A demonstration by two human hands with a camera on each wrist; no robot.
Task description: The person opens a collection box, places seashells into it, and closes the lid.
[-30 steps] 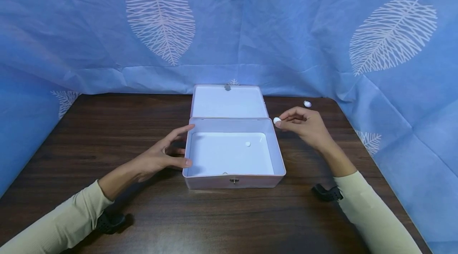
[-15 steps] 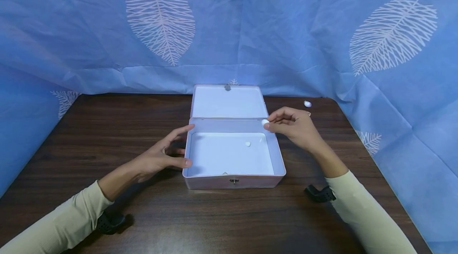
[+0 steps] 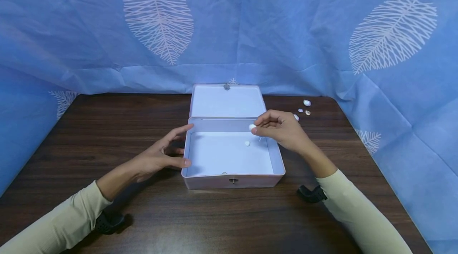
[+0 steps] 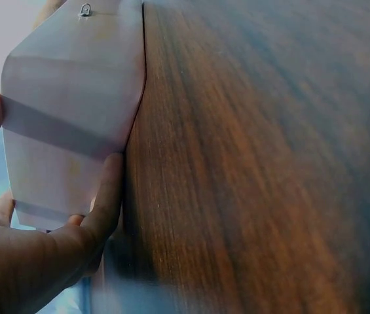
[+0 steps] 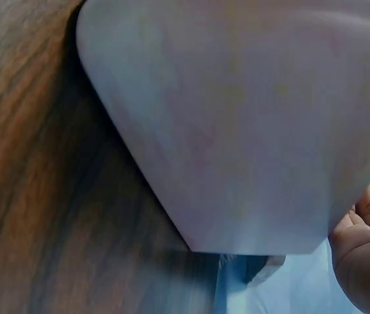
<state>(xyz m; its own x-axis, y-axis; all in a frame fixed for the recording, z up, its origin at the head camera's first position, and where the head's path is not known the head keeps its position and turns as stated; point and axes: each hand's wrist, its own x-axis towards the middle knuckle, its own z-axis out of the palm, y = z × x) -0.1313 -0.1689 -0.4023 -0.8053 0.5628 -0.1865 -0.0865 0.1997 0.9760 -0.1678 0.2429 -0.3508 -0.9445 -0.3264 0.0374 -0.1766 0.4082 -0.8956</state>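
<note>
A pale tin box [image 3: 234, 182] stands on the dark wooden table with its lid [image 3: 229, 102] tipped back. My left hand [image 3: 154, 160] rests against its left side, with thumb and forefinger spread along the rim; in the left wrist view those fairly straight fingers touch the wall [image 4: 67, 85]. Between thumb and fingertips my right hand [image 3: 282, 128] pinches a small white shell-like piece [image 3: 252, 127] above the box's far right part. Another white piece [image 3: 247, 143] lies inside. The right wrist view shows mostly the box's outer side [image 5: 230, 124], with the hand [image 5: 365, 255] partly visible and the held piece hidden.
Several small white shell-like pieces, including a larger one [image 3: 307, 103], lie on the table [image 3: 229, 222] beyond the right hand. A blue curtain with leaf prints [image 3: 229, 27] hangs behind the table. The box has a metal clasp [image 3: 233, 181] in front.
My right hand has moved left with the pinched white piece, from beside the box to above its inside. Several pieces on the table behind it have come into sight. The left hand stays put.
</note>
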